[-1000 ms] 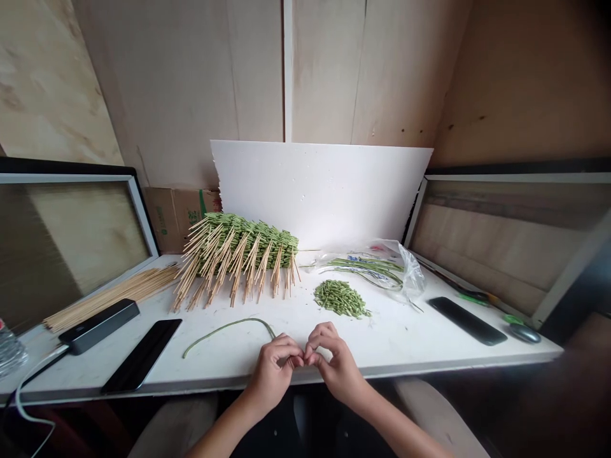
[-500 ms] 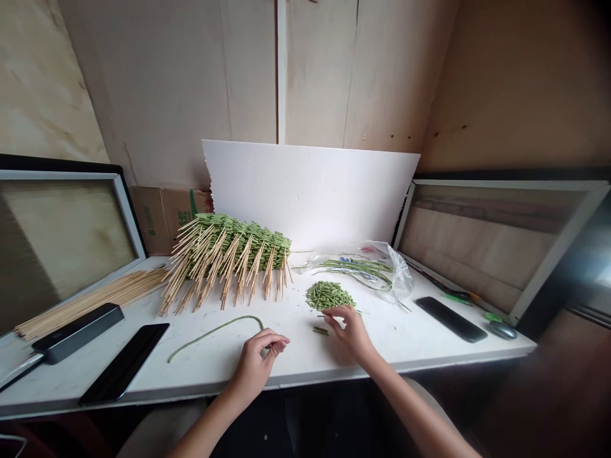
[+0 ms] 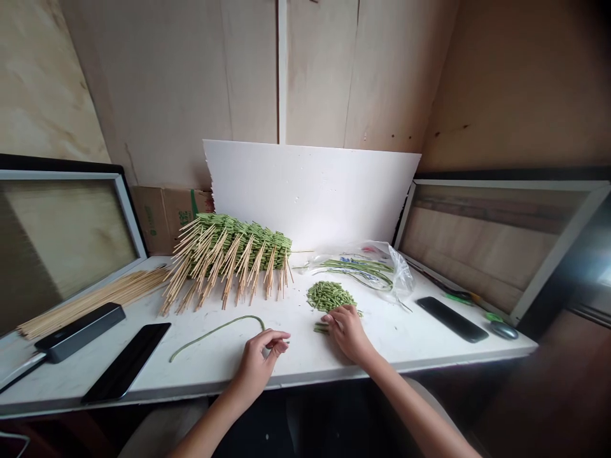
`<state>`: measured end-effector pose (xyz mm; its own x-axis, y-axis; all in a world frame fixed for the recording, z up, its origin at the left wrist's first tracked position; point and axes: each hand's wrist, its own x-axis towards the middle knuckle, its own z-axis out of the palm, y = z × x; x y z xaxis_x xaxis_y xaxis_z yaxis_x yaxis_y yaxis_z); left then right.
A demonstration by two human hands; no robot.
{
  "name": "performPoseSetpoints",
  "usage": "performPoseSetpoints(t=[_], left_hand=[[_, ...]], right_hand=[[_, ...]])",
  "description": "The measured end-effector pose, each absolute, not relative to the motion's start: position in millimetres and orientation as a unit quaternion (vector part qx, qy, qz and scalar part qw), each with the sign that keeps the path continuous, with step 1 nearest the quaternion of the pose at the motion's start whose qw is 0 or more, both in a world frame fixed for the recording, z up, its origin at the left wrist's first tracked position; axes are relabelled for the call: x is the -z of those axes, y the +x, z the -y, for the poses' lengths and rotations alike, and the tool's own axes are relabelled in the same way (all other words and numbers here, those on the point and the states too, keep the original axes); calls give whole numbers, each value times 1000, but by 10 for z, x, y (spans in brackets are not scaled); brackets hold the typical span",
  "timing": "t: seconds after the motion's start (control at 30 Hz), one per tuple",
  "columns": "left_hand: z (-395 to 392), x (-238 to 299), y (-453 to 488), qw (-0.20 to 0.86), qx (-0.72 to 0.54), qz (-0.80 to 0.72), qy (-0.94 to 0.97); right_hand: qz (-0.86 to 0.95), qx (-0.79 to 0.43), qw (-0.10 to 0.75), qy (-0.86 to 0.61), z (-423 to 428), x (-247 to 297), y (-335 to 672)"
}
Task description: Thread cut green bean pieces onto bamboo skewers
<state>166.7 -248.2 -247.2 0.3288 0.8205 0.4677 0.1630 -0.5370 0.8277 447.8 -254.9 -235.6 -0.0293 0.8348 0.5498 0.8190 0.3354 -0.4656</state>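
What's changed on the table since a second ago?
The right hand parted from the left hand and moved forward and right, to the near side of the pile. A few green pieces now lie there, absent at first. The left hand stays at the long stem. Pile, skewers and bag stayed put.

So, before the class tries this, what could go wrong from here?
The right hand is right beside the small heap of short green bean-like pieces; a careless sweep might scatter it. The flat black rectangular phone-like slab reaches the near edge of the white table, so a bump might tip it off. The thin pale wooden sticks jutting forward from the green stack might get snagged.
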Motion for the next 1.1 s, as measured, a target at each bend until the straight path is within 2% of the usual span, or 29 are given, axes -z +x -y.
performPoseSetpoints(t=[0.3, 0.43, 0.73, 0.9, 1.1], left_hand=[[2511, 2470, 1690, 362, -465, -348, 729], [2514, 2467, 1691, 361, -461, -349, 731], [2511, 2488, 1696, 364, -467, -348, 727], [2549, 2478, 1707, 394, -469, -330, 718], [2573, 2464, 1717, 387, -452, -325, 735]], right_hand=[[746, -18, 372, -552, 2609, 2302, 4395], [749, -74, 405, -520, 2634, 2258, 4404], [746, -69, 425, -508, 2655, 2187, 4360], [773, -202, 417, -433, 2910, 2058, 3998], [701, -312, 443, -463, 3004, 2160, 3694]])
